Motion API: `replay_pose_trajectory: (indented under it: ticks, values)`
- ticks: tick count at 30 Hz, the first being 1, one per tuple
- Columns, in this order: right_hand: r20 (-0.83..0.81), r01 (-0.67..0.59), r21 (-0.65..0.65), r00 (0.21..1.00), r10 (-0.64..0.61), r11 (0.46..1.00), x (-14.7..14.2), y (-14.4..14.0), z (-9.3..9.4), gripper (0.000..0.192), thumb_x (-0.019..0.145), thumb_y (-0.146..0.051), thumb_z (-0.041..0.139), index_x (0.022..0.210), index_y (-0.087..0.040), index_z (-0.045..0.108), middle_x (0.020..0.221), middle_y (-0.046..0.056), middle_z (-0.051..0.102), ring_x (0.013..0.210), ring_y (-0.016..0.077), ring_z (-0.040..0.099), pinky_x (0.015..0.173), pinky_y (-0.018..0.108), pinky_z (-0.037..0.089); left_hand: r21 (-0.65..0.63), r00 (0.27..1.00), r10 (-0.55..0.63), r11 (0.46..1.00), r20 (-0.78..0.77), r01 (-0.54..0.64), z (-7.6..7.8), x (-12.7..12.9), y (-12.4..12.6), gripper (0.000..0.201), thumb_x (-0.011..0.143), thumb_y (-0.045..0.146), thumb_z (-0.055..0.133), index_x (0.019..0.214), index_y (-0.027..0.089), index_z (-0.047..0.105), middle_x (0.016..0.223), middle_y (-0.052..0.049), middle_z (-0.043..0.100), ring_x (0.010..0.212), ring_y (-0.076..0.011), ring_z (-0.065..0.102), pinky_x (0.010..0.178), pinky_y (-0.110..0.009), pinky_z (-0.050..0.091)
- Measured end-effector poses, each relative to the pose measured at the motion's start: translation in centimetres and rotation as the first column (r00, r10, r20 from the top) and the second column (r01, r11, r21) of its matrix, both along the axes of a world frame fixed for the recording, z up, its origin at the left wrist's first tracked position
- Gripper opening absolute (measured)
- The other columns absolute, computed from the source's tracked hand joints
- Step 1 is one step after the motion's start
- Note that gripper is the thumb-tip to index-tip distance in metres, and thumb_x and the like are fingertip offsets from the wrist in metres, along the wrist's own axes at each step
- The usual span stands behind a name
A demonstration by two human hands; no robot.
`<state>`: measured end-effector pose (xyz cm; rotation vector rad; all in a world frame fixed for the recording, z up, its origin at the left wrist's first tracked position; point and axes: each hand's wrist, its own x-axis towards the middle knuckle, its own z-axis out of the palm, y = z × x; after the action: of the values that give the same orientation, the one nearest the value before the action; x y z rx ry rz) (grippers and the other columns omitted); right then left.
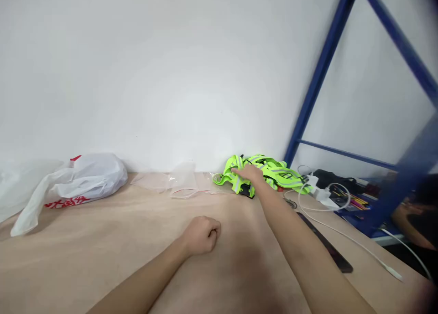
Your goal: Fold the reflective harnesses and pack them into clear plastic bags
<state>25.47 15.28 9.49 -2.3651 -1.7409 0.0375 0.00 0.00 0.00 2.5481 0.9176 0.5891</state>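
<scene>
My left hand rests on the wooden table in a loose fist, with nothing visible in it. Farther away, my right hand reaches over a heap of fluorescent yellow-green reflective straps by the wall. One digit of that hand stretches out to the left over the straps. Its other fingers are partly hidden, and no strap is visibly lifted. Black buckle parts show among the straps, below the hand. Left of the heap lie clear plastic bags, flat and crumpled.
A white plastic carrier bag with red print sits at the left. To the right are a dark flat device, a white cable, white plugs, pencils and a blue metal frame. Another person's arm shows beyond it.
</scene>
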Motion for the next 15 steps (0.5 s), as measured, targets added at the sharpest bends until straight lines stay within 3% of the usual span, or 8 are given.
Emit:
replay_pose_trajectory:
  ticks: [4,7,9,12,15]
  values:
    - [-0.029,0.025,-0.001,0.999,-0.025,1.0,-0.7,1.9,-0.3,0.046,0.081,-0.035,0.068,0.118,-0.009,0.069,0.121,0.026,0.067,0.113,0.0357,0.065,0.089,0.042,0.051,-0.031,1.0,0.014,0.999,-0.015,-0.014,0.0,0.0,0.2,0.019,0.067,0.006,0.046,0.068,0.021,0.057,0.072,0.001,0.068,0.068,-0.0153,0.059,0.065,-0.024,0.041]
    - [-0.062,0.074,0.075,0.996,-0.069,0.994,0.6,2.5,2.5,0.042,0.084,-0.03,0.062,0.119,-0.008,0.069,0.122,0.027,0.067,0.112,0.0365,0.066,0.088,0.043,0.052,-0.047,1.0,0.021,0.999,-0.016,-0.021,-0.1,0.0,0.3,0.019,0.068,0.005,0.046,0.068,0.021,0.056,0.073,0.001,0.068,0.069,-0.0156,0.059,0.066,-0.024,0.041]
    - [-0.083,0.106,0.177,0.992,-0.092,0.979,1.7,2.5,6.0,0.045,0.088,-0.035,0.055,0.122,-0.008,0.067,0.123,0.027,0.066,0.112,0.0372,0.065,0.087,0.044,0.053,-0.057,1.0,0.02,0.998,-0.009,-0.02,-0.1,0.0,0.3,0.02,0.068,0.005,0.045,0.067,0.021,0.056,0.074,0.001,0.069,0.069,-0.0159,0.059,0.066,-0.025,0.042]
    - [-0.101,0.128,0.37,0.99,-0.097,0.92,2.8,1.8,12.8,0.044,0.091,-0.035,0.048,0.122,-0.009,0.066,0.121,0.024,0.067,0.112,0.035,0.065,0.087,0.041,0.053,-0.07,1.0,0.027,0.997,-0.003,-0.027,0.0,0.1,0.3,0.02,0.068,0.005,0.045,0.067,0.021,0.056,0.074,0.001,0.069,0.07,-0.0164,0.06,0.068,-0.025,0.043]
    - [-0.123,0.144,0.583,0.988,-0.088,0.799,3.2,0.1,20.5,0.04,0.094,-0.033,0.043,0.117,-0.011,0.067,0.115,0.021,0.069,0.107,0.0304,0.066,0.087,0.037,0.053,-0.07,0.999,0.038,0.997,-0.007,-0.038,0.2,0.2,0.2,0.02,0.067,0.005,0.044,0.067,0.021,0.056,0.075,0.0,0.07,0.072,-0.0171,0.061,0.07,-0.026,0.044]
